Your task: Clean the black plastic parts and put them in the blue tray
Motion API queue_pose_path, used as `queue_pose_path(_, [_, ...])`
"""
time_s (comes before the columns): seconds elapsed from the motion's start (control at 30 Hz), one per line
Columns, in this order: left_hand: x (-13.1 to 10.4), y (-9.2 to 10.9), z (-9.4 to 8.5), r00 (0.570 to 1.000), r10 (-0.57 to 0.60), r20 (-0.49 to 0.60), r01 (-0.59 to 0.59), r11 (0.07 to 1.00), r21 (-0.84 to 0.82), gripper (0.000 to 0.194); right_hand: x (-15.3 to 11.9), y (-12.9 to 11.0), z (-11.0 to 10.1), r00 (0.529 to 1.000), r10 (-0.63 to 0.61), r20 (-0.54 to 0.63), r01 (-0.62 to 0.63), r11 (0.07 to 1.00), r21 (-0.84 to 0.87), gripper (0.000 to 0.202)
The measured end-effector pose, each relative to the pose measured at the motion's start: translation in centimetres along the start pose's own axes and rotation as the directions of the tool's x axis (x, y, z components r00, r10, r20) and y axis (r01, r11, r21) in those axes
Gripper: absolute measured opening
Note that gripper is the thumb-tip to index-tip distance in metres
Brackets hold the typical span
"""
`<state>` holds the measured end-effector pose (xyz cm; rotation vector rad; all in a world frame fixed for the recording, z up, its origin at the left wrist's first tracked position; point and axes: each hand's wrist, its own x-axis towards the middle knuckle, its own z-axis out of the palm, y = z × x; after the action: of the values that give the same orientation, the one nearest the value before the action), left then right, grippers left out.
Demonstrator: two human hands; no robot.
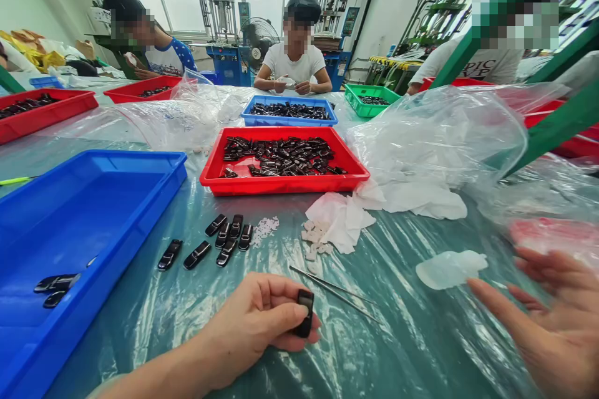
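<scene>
My left hand holds a small glossy black part upright between thumb and fingers, above the plastic-covered table. At the right, my right hand is spread with nothing in it, its fingertips near a translucent pale-blue lump. A pair of thin metal tweezers lies just beyond my left hand. Several similar black parts are on the table, beside a scatter of small white bits.
A blue tray with a few black parts stands at the left. Ahead is a red tray full of black parts, with a blue tray behind it. White tissue and clear plastic bags lie right. People sit across the table.
</scene>
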<state>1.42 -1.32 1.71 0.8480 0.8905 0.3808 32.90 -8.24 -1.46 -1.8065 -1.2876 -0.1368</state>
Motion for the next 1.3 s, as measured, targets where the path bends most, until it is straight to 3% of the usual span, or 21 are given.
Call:
queue_pose_path(0.07, [0.0,0.0,0.0,0.999,0.01,0.035,-0.011,1.0,0.009,0.027,0.4,-0.5,0.3,0.979,0.179,0.098,-0.179,0.984,0.0,0.069])
queue_pose_path(0.13, [0.0,0.0,-0.1,0.997,0.024,0.074,-0.025,1.0,0.011,0.023,0.6,-1.2,0.7,0.938,0.265,0.221,-0.275,0.961,0.015,0.069])
queue_pose_path(0.23, [0.0,-0.1,-0.2,0.992,0.042,0.119,-0.045,0.999,0.021,0.019,0.7,-2.0,1.1,0.892,0.292,0.344,-0.329,0.943,0.054,0.05])
queue_pose_path(0.33, [0.0,-0.3,-0.3,0.988,0.057,0.145,-0.062,0.998,0.03,0.019,0.6,-2.8,1.3,0.894,0.254,0.37,-0.307,0.947,0.094,0.042])
queue_pose_path(0.4, [-0.1,-0.4,-0.3,0.984,0.059,0.168,-0.064,0.998,0.022,0.02,0.3,-4.0,1.5,0.919,0.146,0.367,-0.202,0.972,0.119,0.042])
queue_pose_path(0.47, [-0.1,-0.5,-0.3,0.979,0.058,0.195,-0.062,0.998,0.012,0.018,0.0,-5.7,1.6,0.924,-0.095,0.369,0.05,0.99,0.128,0.037])
queue_pose_path(0.57, [-0.3,-0.5,-0.3,0.975,0.044,0.22,-0.047,0.999,0.01,0.017,-0.3,-8.4,1.9,0.793,-0.48,0.376,0.477,0.872,0.108,0.033])
queue_pose_path(0.67, [-0.4,-0.5,-0.3,0.968,0.026,0.248,-0.033,0.999,0.026,0.017,-0.5,-10.3,2.2,0.663,-0.65,0.372,0.68,0.73,0.062,0.035])
queue_pose_path(0.73, [-0.5,-0.5,-0.3,0.965,0.013,0.263,-0.022,0.999,0.031,0.017,-0.5,-11.0,2.3,0.615,-0.711,0.341,0.747,0.664,0.037,0.034])
queue_pose_path(0.87, [-0.8,-0.4,-0.3,0.96,-0.01,0.28,-0.001,0.999,0.036,0.016,-0.5,-11.6,2.4,0.563,-0.741,0.367,0.791,0.612,0.021,0.034])
queue_pose_path(1.07, [-0.9,-0.3,-0.3,0.956,-0.027,0.291,0.023,1.0,0.019,0.014,-0.7,-12.1,2.2,0.558,-0.754,0.347,0.802,0.597,0.006,0.032])
queue_pose_path(1.3, [-0.9,-0.5,-0.4,0.949,-0.027,0.313,0.027,1.0,0.005,0.013,-0.7,-11.9,2.1,0.476,-0.784,0.398,0.859,0.512,-0.018,0.032])
